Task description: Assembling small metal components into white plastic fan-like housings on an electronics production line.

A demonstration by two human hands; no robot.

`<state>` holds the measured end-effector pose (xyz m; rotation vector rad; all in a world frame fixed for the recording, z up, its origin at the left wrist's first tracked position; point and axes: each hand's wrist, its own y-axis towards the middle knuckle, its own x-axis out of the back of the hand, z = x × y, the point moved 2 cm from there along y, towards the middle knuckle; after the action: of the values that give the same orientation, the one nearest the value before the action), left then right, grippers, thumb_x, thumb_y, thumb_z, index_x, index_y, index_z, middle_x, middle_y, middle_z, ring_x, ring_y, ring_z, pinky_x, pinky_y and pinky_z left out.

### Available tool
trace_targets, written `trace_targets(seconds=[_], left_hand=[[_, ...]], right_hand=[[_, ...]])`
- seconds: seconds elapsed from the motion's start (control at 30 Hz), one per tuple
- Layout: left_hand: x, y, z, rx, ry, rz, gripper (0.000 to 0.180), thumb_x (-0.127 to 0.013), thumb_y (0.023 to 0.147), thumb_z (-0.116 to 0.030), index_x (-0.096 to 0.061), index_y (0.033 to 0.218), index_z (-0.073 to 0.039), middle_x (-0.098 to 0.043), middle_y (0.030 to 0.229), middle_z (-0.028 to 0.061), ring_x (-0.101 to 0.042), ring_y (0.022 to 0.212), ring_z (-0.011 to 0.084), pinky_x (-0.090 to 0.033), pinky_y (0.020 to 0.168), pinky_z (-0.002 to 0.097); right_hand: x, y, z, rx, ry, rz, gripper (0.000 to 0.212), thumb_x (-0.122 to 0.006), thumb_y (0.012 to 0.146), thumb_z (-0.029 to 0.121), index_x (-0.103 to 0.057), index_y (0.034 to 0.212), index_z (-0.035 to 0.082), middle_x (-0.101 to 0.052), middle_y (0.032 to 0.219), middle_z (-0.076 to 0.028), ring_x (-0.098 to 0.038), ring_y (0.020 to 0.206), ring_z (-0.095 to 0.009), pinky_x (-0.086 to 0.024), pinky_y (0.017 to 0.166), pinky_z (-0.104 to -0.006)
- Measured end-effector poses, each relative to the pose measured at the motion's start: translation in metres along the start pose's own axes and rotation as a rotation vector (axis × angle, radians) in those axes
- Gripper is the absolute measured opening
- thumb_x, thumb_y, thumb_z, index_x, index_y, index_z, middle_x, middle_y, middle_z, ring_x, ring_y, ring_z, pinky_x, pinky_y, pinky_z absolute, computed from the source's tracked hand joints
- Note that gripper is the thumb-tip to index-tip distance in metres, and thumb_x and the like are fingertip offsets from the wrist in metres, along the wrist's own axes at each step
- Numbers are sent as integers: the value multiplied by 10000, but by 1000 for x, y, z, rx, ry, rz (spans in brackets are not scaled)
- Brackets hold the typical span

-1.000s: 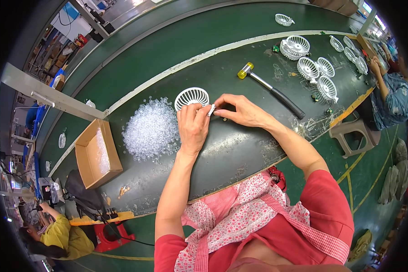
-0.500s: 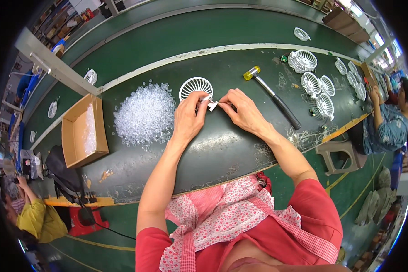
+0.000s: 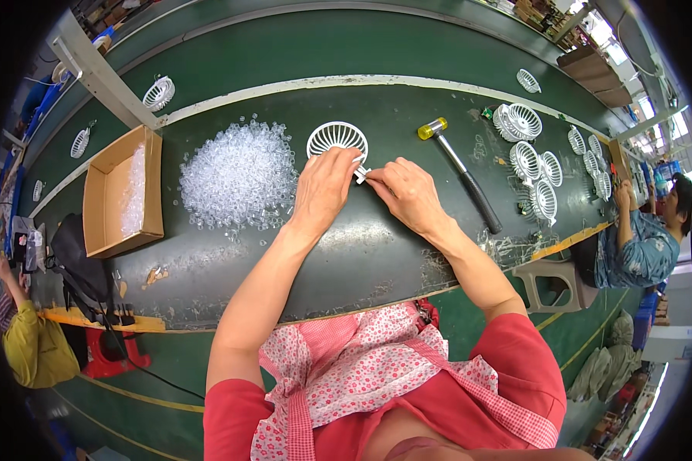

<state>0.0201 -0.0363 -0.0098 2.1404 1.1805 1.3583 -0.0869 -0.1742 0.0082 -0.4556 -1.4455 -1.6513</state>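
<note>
A round white slatted fan grille (image 3: 336, 136) lies on the dark green workbench in front of me. My left hand (image 3: 323, 188) covers its near edge, the fingers closed round the grille's neck. From that neck a small white tab (image 3: 361, 175) sticks out to the right. Close against the tab, my right hand (image 3: 412, 196) has thumb and forefinger pinched together; what they hold, if anything, is too small to make out. To the left is a heap of small clear plastic pieces (image 3: 238, 177). A hammer (image 3: 463, 173) with yellow faces and a black grip lies at right.
An open cardboard box (image 3: 104, 203) holding clear material stands left of the heap. Several finished-looking white grilles (image 3: 525, 161) are grouped at right. Beyond the pale rail (image 3: 284, 88) runs a green belt (image 3: 346, 50). A co-worker (image 3: 638, 238) sits at far right, another person (image 3: 34, 346) at far left.
The view has shifted a little. My left fingers have folded further over the grille's neck. A thin dark piece seen between my right fingertips earlier no longer shows.
</note>
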Motion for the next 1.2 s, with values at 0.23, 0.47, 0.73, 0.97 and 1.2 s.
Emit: trace_targets(seconds=[0.23, 0.47, 0.73, 0.97, 1.2], left_hand=[[0, 0, -1, -13, -16, 9, 195, -648, 896, -30, -616, 1086, -52, -671, 1005, 99, -645, 926, 307, -484, 784, 401], [1, -1, 2, 31, -66, 14, 244, -684, 875, -39, -614, 1108, -56, -669, 1063, 104, -647, 953, 305, -482, 821, 402], [13, 0, -10, -159, -73, -9, 331, -779, 739, -52, -667, 1045, -104, -613, 1186, 70, -597, 1064, 279, -452, 911, 403], [15, -1, -15, -34, -341, -134, 243, -776, 719, 49, -721, 925, -68, -639, 1131, 68, -603, 1020, 265, -519, 805, 367], [13, -2, -21, 194, -509, -94, 172, -783, 773, 12, -719, 912, -66, -639, 1135, 65, -598, 1013, 230, -523, 811, 348]], right_hand=[[1, 1, -1, 67, -86, 17, 140, -763, 792, 87, -683, 906, 75, -543, 724, -50, -547, 686, -236, -435, 617, -372], [3, 2, -4, 136, -68, 4, 149, -773, 774, 81, -683, 893, 85, -523, 710, -36, -534, 673, -218, -409, 602, -359], [11, 4, -2, 69, 45, -130, 157, -778, 761, 62, -680, 883, 72, -515, 692, -38, -516, 643, -221, -398, 595, -356], [22, 3, 2, -394, 634, -65, 119, -689, 918, 80, -673, 999, -6, -680, 859, -57, -595, 776, -132, -474, 709, -292], [14, -3, -7, -632, 892, 16, 141, -701, 940, 120, -657, 1020, 13, -657, 894, 15, -558, 797, -44, -458, 714, -221]])
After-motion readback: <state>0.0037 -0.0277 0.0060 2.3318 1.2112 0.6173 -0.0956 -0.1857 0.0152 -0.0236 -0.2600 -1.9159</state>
